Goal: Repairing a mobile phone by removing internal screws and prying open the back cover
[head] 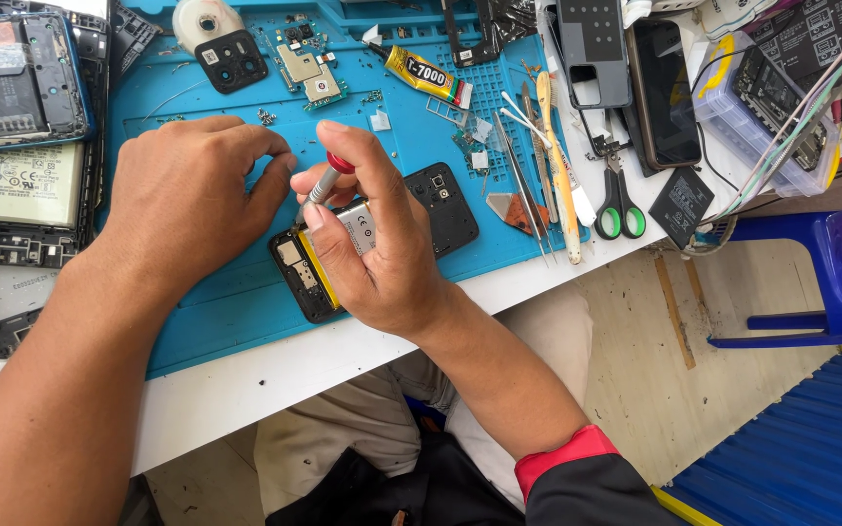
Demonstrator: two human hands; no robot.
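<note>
An opened black phone (pixel 445 209) with its battery exposed lies on the blue work mat (pixel 246 302). My right hand (pixel 377 244) grips a thin screwdriver with a red cap (pixel 328 177), its tip pointing down onto the phone's left end. My left hand (pixel 192 195) rests on the mat just left of the phone, its fingertips curled close to the screwdriver shaft; whether they touch the shaft or the phone is hidden.
A glue tube (pixel 426 75), tweezers (pixel 523 190), a yellow pry tool (pixel 559 166) and green-handled scissors (pixel 619 209) lie right of the phone. Other opened phones (pixel 17 127) sit at the left, more phones (pixel 660 93) at back right. A blue plastic stool (pixel 830 282) stands beyond the table edge.
</note>
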